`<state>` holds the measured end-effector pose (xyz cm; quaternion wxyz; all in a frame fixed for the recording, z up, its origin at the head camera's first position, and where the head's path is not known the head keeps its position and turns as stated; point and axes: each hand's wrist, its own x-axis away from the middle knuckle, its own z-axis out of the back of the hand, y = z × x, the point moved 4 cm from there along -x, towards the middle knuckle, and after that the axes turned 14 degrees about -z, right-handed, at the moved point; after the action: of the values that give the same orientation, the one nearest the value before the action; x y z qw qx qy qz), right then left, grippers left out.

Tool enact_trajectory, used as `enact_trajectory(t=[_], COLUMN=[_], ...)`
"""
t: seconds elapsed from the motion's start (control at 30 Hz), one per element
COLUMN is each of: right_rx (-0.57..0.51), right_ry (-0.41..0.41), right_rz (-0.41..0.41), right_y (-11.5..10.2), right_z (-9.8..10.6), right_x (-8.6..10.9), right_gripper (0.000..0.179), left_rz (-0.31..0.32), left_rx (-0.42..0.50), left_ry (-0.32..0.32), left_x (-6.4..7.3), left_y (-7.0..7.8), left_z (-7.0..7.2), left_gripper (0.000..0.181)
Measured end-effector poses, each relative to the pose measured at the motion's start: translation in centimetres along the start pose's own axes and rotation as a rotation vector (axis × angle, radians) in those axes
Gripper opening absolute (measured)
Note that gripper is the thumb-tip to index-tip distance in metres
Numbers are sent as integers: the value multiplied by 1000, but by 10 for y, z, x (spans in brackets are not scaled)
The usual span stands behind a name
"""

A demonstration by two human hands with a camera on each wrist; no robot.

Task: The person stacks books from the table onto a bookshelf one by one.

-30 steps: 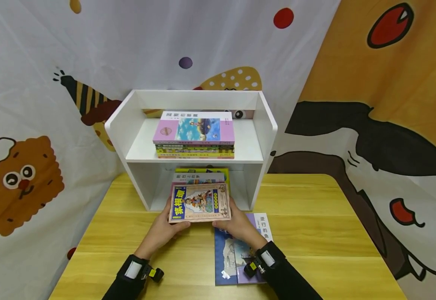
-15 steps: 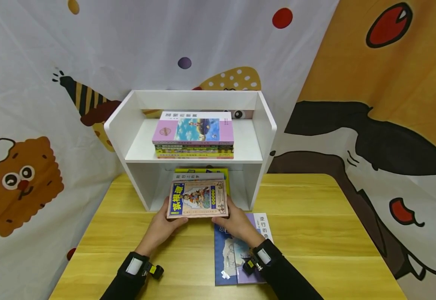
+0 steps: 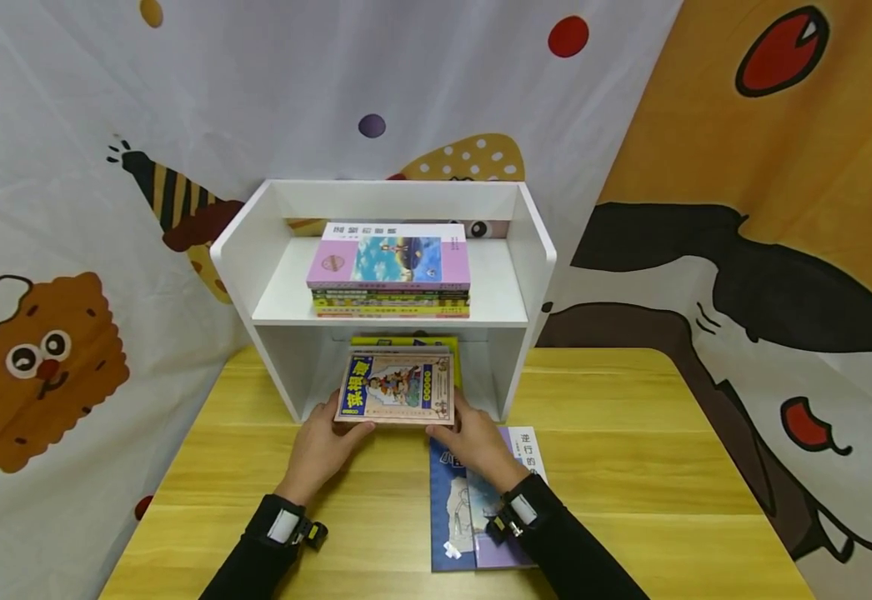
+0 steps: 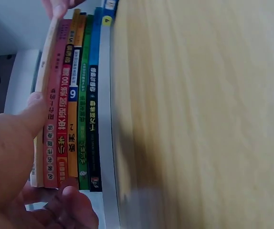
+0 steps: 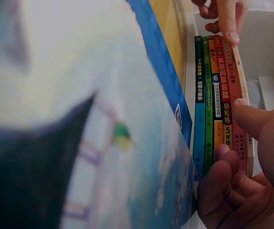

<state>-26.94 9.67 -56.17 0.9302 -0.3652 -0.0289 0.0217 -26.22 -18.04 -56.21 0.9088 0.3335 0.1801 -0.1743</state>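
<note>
A beige comic-style book (image 3: pixel 394 390) lies face up over a stack in the lower opening of the white bookshelf (image 3: pixel 511 292). My left hand (image 3: pixel 321 446) holds its left end, thumb along the front edge. My right hand (image 3: pixel 478 442) holds the right end the same way. In the left wrist view, the beige book's edge (image 4: pixel 46 62) lies flush along the spines of the stacked books (image 4: pixel 63 109), and that hand's other fingers curl at the stack's end. The right wrist view shows the stacked spines (image 5: pixel 218 90) from the other side, with the right fingers (image 5: pixel 230 176) bent against them.
Several books (image 3: pixel 391 271) form a pile on the upper shelf, a pink-and-blue one on top. A blue book (image 3: pixel 451 525) and a purple-and-white book (image 3: pixel 507 554) overlap on the wooden table (image 3: pixel 631 467), under the right forearm. A patterned cloth (image 3: pixel 406 67) hangs behind.
Both hands have moved the beige book forward, deeper into the lower opening. It now covers the cover of the book beneath that showed earlier.
</note>
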Motion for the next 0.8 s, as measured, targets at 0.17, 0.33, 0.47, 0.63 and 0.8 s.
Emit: enact_trajectory(t=[0.17,0.33,0.47,0.63,0.8], right_rx=[26,43,73,139,233], right_ry=[29,44,63,139,291], right_rz=[9,8,13,9,68], right_y=[-1,-1,-2,-3,-6], right_z=[1,2,4,7,13], right_x=[-2,-4,-6,-7,-5], right_gripper=[72,67,64,70,73], left_rz=[35,27,11,2,-38], left_rx=[-90,-130,-153,-177,-192], left_ry=[-17,6,35,62,98], left_x=[-1,-3,-6,-8,-11], left_y=[1,1,1,1,1], left_z=[0,0,0,-1,-2], left_gripper=[82,83,80,76,70])
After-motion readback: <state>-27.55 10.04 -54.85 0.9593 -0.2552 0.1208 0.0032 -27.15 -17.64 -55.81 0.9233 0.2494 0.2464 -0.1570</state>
